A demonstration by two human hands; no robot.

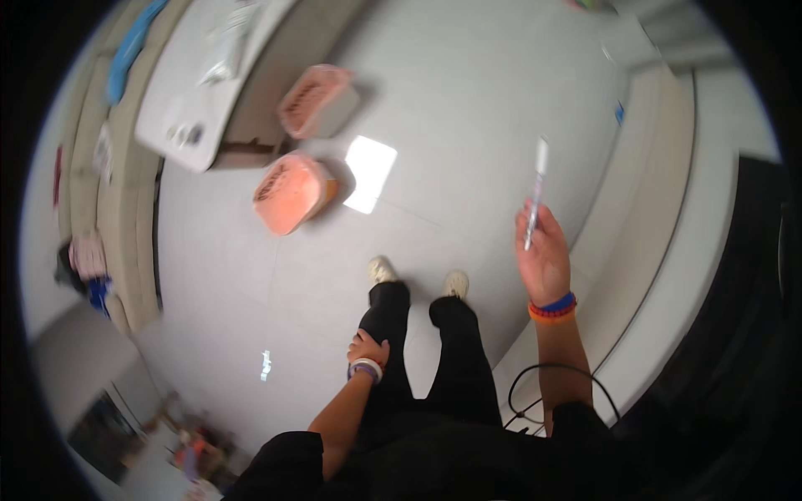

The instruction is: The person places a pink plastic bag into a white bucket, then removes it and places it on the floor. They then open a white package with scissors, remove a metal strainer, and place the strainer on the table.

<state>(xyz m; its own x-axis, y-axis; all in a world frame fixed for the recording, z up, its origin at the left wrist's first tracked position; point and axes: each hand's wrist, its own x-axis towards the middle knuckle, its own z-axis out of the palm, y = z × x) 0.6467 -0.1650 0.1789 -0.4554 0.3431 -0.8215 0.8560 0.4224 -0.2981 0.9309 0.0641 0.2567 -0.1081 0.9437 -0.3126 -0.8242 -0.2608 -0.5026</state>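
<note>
A slim pen-like stick with a white end is in my right hand, held between thumb and fingers. The white end points away from me, over the floor. Motion blur hides its finer details. My left hand lies against the front of my black trousers, at the left leg. No object shows in it, and the thumb stands apart from the fingers.
Two tubs with pinkish-orange lids bearing dark writing stand on the floor, by a white table. A beige sofa runs along the left. At right are a low white ledge and a black cable near my forearm.
</note>
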